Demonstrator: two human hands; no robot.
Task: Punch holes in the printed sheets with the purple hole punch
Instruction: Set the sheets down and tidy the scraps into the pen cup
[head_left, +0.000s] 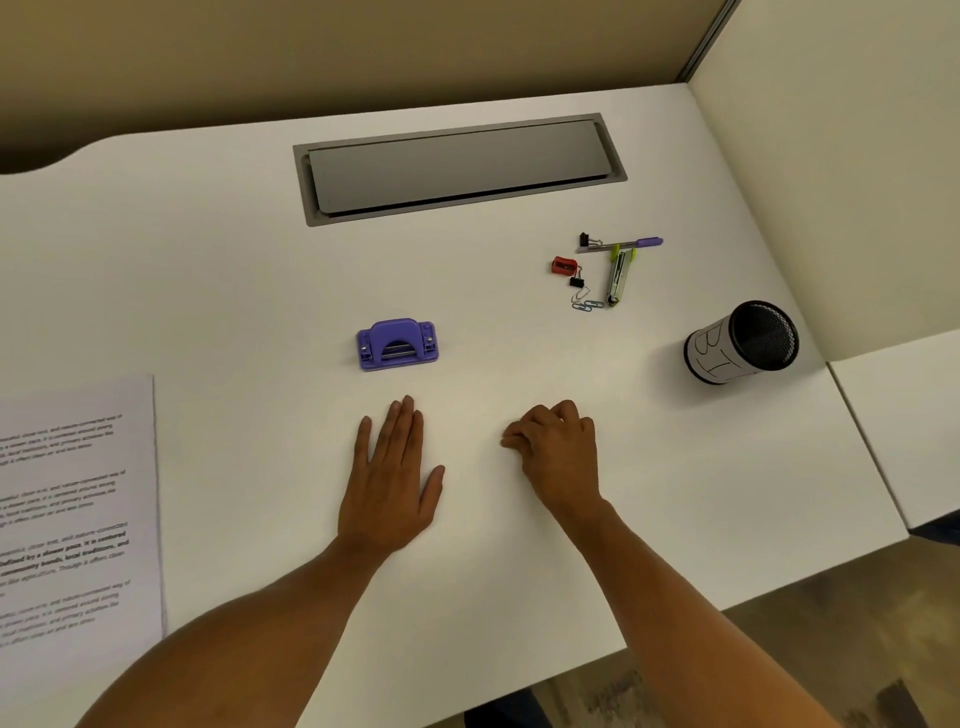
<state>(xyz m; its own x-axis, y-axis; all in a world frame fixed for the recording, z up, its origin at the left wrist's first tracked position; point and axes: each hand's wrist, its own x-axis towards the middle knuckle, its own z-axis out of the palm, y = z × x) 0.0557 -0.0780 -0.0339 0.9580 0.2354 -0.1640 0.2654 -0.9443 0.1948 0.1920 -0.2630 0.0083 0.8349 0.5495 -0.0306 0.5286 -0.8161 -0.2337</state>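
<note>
Left hand (390, 483) flat, grip wide, empty; right hand (558, 452) curled, holding nothing, both on tabletop (519, 338). Risk: printed sheets (78, 509) overhang the near-left edge, well apart from purple hole punch (397, 344); careless dragging may fan or misalign them, skewing holes.

Colours I see on my desk

I see a purple hole punch (397, 344) on the white desk (234, 270), white sheets (78, 514) printed with black text, a red sharpener (564, 266), a purple-capped pen (623, 243), blue paper clips (588, 305), a black mesh cup (740, 342) with a white label, and a grey hatch (457, 169).
</note>
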